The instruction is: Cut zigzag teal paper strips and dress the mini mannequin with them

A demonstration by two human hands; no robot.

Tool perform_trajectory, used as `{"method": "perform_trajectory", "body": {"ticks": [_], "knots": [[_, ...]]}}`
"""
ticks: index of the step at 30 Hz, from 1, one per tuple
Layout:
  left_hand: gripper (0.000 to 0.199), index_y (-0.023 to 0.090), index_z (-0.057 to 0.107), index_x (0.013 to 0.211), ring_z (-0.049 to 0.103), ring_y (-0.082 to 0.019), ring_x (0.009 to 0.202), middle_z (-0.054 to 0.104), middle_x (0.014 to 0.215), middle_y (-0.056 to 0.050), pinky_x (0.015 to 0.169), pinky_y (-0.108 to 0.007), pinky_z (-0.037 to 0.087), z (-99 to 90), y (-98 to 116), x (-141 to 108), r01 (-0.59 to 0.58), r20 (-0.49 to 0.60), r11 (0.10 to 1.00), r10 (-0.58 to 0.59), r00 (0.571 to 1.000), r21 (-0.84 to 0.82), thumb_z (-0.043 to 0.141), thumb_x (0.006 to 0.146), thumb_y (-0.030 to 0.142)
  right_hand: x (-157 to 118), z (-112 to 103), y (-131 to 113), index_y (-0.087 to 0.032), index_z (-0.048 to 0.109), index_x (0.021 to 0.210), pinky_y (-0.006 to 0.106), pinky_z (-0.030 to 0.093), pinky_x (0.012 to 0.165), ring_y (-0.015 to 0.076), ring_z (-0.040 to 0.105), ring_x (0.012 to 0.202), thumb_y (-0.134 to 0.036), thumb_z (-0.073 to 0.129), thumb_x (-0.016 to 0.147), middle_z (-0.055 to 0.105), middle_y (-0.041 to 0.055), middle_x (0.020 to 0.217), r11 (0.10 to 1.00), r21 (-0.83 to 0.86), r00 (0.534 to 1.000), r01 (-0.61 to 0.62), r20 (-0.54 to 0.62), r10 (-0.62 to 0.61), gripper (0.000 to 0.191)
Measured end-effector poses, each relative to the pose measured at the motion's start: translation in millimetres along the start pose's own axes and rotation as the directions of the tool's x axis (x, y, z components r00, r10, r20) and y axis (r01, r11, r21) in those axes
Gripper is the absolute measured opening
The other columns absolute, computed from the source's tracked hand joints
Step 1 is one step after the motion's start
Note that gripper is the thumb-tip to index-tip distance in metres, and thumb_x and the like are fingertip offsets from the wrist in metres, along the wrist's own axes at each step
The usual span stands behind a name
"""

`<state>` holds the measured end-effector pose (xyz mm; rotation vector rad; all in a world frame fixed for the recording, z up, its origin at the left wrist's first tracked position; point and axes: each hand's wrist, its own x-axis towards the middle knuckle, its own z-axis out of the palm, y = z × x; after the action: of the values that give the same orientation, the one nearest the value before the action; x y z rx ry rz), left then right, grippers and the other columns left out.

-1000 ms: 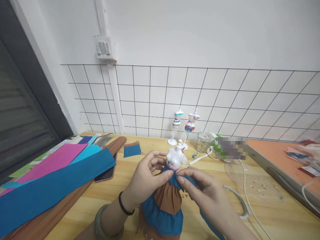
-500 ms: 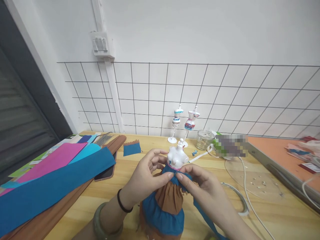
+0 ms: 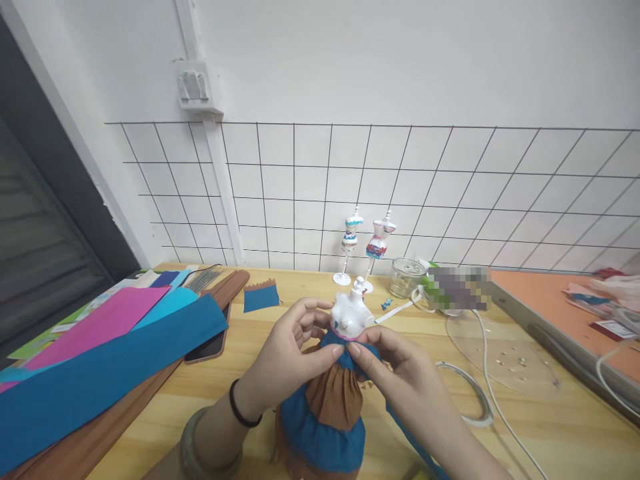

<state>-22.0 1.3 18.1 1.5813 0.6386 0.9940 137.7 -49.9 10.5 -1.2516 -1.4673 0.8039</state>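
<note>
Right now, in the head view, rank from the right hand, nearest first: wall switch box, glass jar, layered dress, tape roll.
From the right hand:
1. Layered dress: pinched at its top.
2. Tape roll: just right.
3. Glass jar: back of table.
4. Wall switch box: upper left.

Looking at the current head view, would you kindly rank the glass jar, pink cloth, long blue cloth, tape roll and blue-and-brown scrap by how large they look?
1. Long blue cloth
2. Pink cloth
3. Tape roll
4. Glass jar and blue-and-brown scrap: too alike to rank surely
</note>
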Motion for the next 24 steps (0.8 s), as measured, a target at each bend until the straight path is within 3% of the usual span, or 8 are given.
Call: {"method": "perform_trajectory", "body": {"ticks": [8,18,24], "knots": [[0.034,0.020,0.045,0.106,0.056,-0.018,0.095,0.060,0.094,-0.005,0.087,-0.032,0.040,-0.2,-0.4,-2.3,0.015,-0.011,1.000,-0.015,1.000,0.009,0.060,0.075,0.018,-1.1,0.5,2.4,-0.019,0.061,0.079,0.026,0.046,0.059,0.0167,0.056,0.064,-0.034,0.053,0.083,0.063,0.0027,0.072,0.976,-0.179,0.990,0.125,-0.037,-0.134,0.017],[0.037,0.019,0.046,0.108,0.057,-0.019,0.095,0.061,0.095,-0.006,0.089,-0.035,0.041,-2.9,-3.7,0.7,0.041,0.014,0.996,-0.040,0.999,-0.080,0.062,0.075,0.022,0.6,0.7,0.6,-0.018,0.060,0.078,0.025,0.044,0.058,0.0164,0.056,0.064,-0.034,0.053,0.082,0.063,0.0015,0.071,0.982,-0.167,0.996,0.087,-0.016,-0.091,0.017],[0.036,0.018,0.047,0.107,0.057,-0.018,0.094,0.061,0.093,-0.006,0.088,-0.034,0.042,-2.8,-3.2,0.1,0.051,-0.006,0.998,-0.052,0.999,-0.044,0.062,0.075,0.021,0.8,1.0,0.6,-0.018,0.061,0.080,0.025,0.044,0.057,0.0167,0.057,0.066,-0.034,0.054,0.082,0.063,0.0021,0.072,0.989,-0.141,0.998,0.054,-0.008,-0.055,0.018]]}}
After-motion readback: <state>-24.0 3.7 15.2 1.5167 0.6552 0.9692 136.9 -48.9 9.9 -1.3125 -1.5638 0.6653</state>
